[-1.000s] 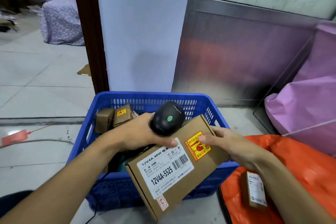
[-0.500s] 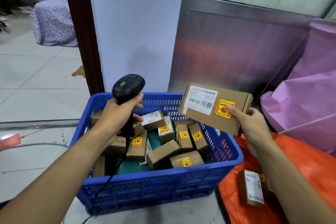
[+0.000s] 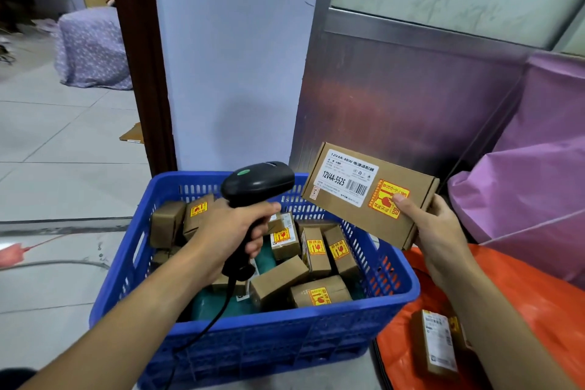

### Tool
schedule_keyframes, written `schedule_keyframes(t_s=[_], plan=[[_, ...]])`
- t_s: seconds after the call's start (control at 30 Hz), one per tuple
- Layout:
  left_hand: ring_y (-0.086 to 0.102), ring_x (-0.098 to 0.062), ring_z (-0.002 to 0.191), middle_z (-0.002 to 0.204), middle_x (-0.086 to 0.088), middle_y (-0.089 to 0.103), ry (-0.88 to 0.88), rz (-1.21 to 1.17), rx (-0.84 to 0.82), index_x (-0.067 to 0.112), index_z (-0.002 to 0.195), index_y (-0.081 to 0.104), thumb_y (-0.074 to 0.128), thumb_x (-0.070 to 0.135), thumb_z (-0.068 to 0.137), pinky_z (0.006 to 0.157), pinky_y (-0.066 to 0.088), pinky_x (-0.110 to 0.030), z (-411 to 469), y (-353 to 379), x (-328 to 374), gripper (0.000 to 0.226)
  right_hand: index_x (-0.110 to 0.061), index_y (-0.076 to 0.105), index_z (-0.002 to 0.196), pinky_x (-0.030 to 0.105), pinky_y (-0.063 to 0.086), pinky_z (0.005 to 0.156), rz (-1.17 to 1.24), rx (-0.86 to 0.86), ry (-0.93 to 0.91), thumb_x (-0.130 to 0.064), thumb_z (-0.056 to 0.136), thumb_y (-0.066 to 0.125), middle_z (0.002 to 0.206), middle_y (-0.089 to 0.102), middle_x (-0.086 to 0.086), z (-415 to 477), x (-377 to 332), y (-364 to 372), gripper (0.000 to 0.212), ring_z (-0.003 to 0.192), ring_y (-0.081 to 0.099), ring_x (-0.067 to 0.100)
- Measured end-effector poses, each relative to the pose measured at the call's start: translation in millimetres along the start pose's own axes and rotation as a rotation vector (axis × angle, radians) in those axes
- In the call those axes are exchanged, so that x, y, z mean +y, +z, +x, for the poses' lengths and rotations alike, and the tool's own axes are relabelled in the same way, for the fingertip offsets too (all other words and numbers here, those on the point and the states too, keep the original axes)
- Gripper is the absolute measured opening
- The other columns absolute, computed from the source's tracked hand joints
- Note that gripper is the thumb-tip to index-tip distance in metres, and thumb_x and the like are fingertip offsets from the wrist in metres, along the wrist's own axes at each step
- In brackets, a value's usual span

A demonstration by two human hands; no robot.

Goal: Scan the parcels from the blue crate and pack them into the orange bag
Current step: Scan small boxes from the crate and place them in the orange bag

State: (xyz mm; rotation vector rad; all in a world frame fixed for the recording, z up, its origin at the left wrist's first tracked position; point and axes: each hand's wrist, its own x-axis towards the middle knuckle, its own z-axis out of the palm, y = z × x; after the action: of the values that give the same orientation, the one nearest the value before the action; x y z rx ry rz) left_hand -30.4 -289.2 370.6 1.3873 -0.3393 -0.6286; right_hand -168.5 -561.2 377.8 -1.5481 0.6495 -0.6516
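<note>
Against steel wall (image 3: 411,89), parcel (image 3: 342,209) in right grip (image 3: 440,231)

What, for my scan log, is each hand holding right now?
Left hand: closed around the black barcode scanner.
Right hand: holding the cardboard parcel labelled 12V4A-5525.

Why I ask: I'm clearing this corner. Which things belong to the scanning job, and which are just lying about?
Job: scanner in left hand; large box in right hand; blue crate of small boxes; orange bag holding a packed parcel.
Lying about: purple sacks; patterned bundle; cardboard scrap; pink tag.
</note>
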Motion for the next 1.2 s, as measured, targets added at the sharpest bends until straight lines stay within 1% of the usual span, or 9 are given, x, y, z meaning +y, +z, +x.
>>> schedule_keyframes(t_s=[0.1, 0.3, 0.43, 0.53, 0.63, 0.73, 0.97, 1.1, 1.2], plan=[[0.040, -0.017, 0.044, 0.055, -0.003, 0.046, 0.000, 0.011, -0.018, 0.015, 0.068, 0.062, 0.075, 0.023, 0.091, 0.048, 0.039, -0.030, -2.0, 0.5, 1.5, 0.028, -0.026, 0.053, 0.131, 0.046, 0.060, 0.090, -0.015, -0.001, -0.010, -0.032, 0.092, 0.072, 0.118, 0.071, 0.000, 0.7, 0.4, 0.0, 0.044, 0.105, 0.072, 0.023], [0.039, -0.017, 0.043, 0.054, -0.002, 0.046, -0.029, 0.024, -0.044, 0.020, 0.058, 0.064, 0.074, 0.022, 0.092, 0.048, 0.038, -0.029, -4.0, 1.8, 2.9, 0.035, -0.023, 0.051, 0.137, 0.040, 0.061, 0.083, -0.024, 0.011, -0.035, -0.033, 0.092, 0.072, 0.118, 0.070, -0.002, 1.6, 1.5, 1.3, 0.051, 0.104, 0.072, 0.021], [0.037, -0.017, 0.042, 0.053, -0.003, 0.044, -0.051, 0.067, -0.077, 0.021, 0.055, 0.060, 0.074, 0.022, 0.092, 0.047, 0.037, -0.029, -4.5, 2.5, 2.6, 0.039, -0.029, 0.052, 0.128, 0.034, 0.061, 0.075, -0.034, 0.004, -0.039, -0.034, 0.092, 0.071, 0.114, 0.071, -0.004, 1.9, 1.7, 1.2, 0.042, 0.101, 0.072, 0.019], [0.038, -0.019, 0.044, 0.053, -0.004, 0.043, -0.071, 0.123, -0.102, 0.018, 0.057, 0.056, 0.074, 0.024, 0.091, 0.050, 0.037, -0.032, -4.9, 1.7, 2.1, 0.038, -0.028, 0.053, 0.129, 0.032, 0.060, 0.074, -0.032, 0.005, -0.042, -0.034, 0.091, 0.072, 0.116, 0.071, -0.003, 1.4, 2.0, 0.9, 0.043, 0.102, 0.073, 0.018], [0.039, -0.018, 0.043, 0.054, -0.004, 0.044, -0.089, 0.129, -0.122, 0.018, 0.058, 0.057, 0.075, 0.025, 0.089, 0.050, 0.038, -0.032, -5.3, 0.6, 1.5, 0.037, -0.027, 0.053, 0.130, 0.029, 0.060, 0.073, -0.021, 0.014, -0.049, -0.033, 0.091, 0.072, 0.115, 0.071, -0.005, 0.8, 1.7, 0.1, 0.043, 0.102, 0.072, 0.016], [0.039, -0.018, 0.044, 0.054, -0.005, 0.044, -0.092, 0.129, -0.155, 0.017, 0.060, 0.057, 0.075, 0.025, 0.090, 0.049, 0.037, -0.032, -5.9, -0.4, 2.5, 0.035, -0.028, 0.053, 0.130, 0.029, 0.059, 0.073, -0.019, 0.024, -0.057, -0.034, 0.091, 0.072, 0.116, 0.070, -0.006, 0.9, 1.0, -0.3, 0.044, 0.101, 0.072, 0.016], [0.037, -0.017, 0.043, 0.055, -0.004, 0.043, -0.141, 0.141, -0.213, 0.016, 0.060, 0.055, 0.074, 0.023, 0.089, 0.048, 0.037, -0.030, -8.5, -0.5, 6.1, 0.036, -0.025, 0.054, 0.132, 0.021, 0.060, 0.064, 0.001, 0.030, -0.056, -0.029, 0.093, 0.072, 0.113, 0.072, -0.008, 1.3, 1.3, -0.1, 0.044, 0.094, 0.075, 0.011], [0.035, -0.016, 0.043, 0.055, -0.004, 0.041, -0.175, 0.147, -0.251, 0.017, 0.060, 0.053, 0.073, 0.021, 0.089, 0.050, 0.034, -0.031, -10.1, -0.1, 8.0, 0.036, -0.021, 0.053, 0.138, 0.024, 0.060, 0.067, -0.001, 0.029, -0.052, -0.027, 0.095, 0.070, 0.119, 0.072, -0.004, 2.2, 2.8, -1.0, 0.048, 0.096, 0.074, 0.012], [0.035, -0.016, 0.043, 0.055, -0.004, 0.040, -0.171, 0.153, -0.264, 0.017, 0.061, 0.052, 0.072, 0.021, 0.089, 0.050, 0.034, -0.031, -10.6, 0.4, 8.7, 0.035, -0.021, 0.053, 0.139, 0.025, 0.059, 0.067, 0.000, 0.028, -0.050, -0.028, 0.094, 0.071, 0.119, 0.072, -0.004, 2.3, 2.7, -1.0, 0.049, 0.093, 0.075, 0.011]])
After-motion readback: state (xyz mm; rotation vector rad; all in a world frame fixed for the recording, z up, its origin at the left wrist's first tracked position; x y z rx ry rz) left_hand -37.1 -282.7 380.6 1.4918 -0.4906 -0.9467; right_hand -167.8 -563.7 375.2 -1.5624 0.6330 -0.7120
